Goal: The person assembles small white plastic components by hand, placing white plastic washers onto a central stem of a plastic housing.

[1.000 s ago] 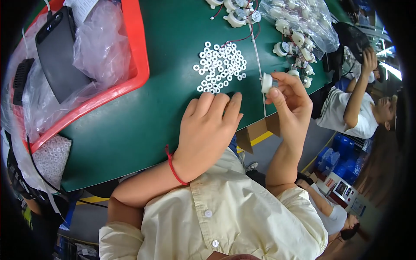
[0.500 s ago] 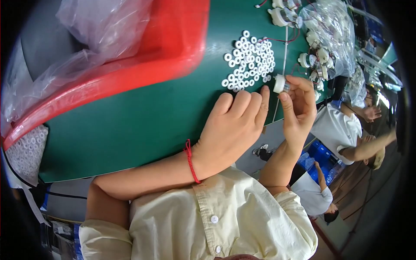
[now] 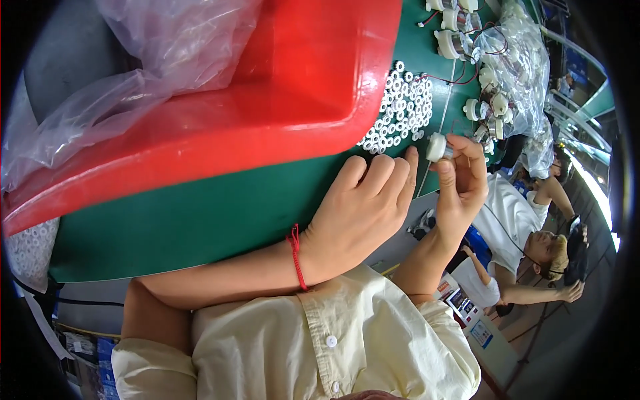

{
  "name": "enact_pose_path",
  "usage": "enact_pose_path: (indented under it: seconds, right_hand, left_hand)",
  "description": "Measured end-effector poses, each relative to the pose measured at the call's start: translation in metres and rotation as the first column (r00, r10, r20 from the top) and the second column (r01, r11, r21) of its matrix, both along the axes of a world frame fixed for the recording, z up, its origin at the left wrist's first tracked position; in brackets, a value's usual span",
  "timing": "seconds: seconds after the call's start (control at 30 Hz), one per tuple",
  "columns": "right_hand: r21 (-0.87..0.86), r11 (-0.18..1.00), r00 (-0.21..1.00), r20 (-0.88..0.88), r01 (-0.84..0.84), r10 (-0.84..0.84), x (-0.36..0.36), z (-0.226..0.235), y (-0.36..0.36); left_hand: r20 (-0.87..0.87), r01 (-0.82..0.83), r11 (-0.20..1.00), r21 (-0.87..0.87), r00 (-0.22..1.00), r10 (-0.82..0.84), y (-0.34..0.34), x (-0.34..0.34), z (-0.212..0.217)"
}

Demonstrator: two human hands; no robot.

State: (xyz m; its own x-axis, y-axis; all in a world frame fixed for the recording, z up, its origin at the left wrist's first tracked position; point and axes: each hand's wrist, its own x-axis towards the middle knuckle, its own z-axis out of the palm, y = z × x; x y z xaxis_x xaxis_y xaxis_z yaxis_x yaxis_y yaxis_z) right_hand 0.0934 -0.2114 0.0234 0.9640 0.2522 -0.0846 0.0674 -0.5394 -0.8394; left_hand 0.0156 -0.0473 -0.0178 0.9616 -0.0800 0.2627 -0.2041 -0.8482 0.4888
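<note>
My right hand [image 3: 463, 180] pinches a small motor [image 3: 438, 147] with a white plastic cap, its cap toward the left. My left hand [image 3: 363, 217], with a red cord bracelet on the wrist, is by the table's near edge. Three of its fingers are curled under and the index finger reaches toward the motor; the thumb and whatever those fingers may hold are hidden. Just beyond the left knuckles lies a pile of small white toothed rings [image 3: 407, 110] on the green table [image 3: 200, 223]. The red bin hides the pile's left side.
A large red bin [image 3: 293, 130] with clear plastic film [image 3: 180, 60] fills the far left. More white-capped motors [image 3: 457, 43] with thin wires and clear bags [image 3: 523, 73] lie at the far right. A bag of rings [image 3: 30, 253] is at left. Other people [image 3: 507, 200] are at right.
The red bin has shifted right and now overlaps the ring pile. The view has moved slightly. Both hands keep nearly the same pose, the motor still in my right. A person at right has changed posture.
</note>
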Motion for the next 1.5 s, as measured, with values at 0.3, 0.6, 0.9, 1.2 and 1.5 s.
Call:
enact_pose_path:
  seconds: [0.3, 0.6, 0.9, 1.2, 1.5]
  right_hand:
    - [0.132, 0.99, 0.995, -0.094, 0.045, -0.033, 0.005, 0.002, 0.003]
    - [0.075, 0.995, 0.996, 0.071, -0.065, 0.06, 0.005, -0.001, 0.002]
    - [0.195, 0.981, 0.995, 0.095, 0.015, -0.034, -0.004, -0.007, 0.006]
    - [0.05, 0.997, 0.989, 0.139, -0.063, 0.056, -0.003, -0.004, 0.005]
    - [-0.155, 0.98, 0.962, 0.225, -0.123, 0.156, -0.002, -0.001, 0.01]
  left_hand:
    - [0.001, -0.018, 1.0, -0.025, 1.0, 0.018, 0.0, 0.001, 0.0]
    - [0.008, -0.026, 0.999, -0.026, 1.0, 0.026, -0.001, 0.001, -0.001]
    - [0.002, -0.03, 0.999, -0.029, 1.0, 0.03, -0.002, 0.001, -0.001]
    - [-0.024, -0.009, 0.999, -0.043, 1.0, 0.008, 0.003, 0.001, 0.002]
    - [-0.029, -0.019, 0.999, -0.05, 0.999, 0.017, 0.002, 0.001, 0.002]
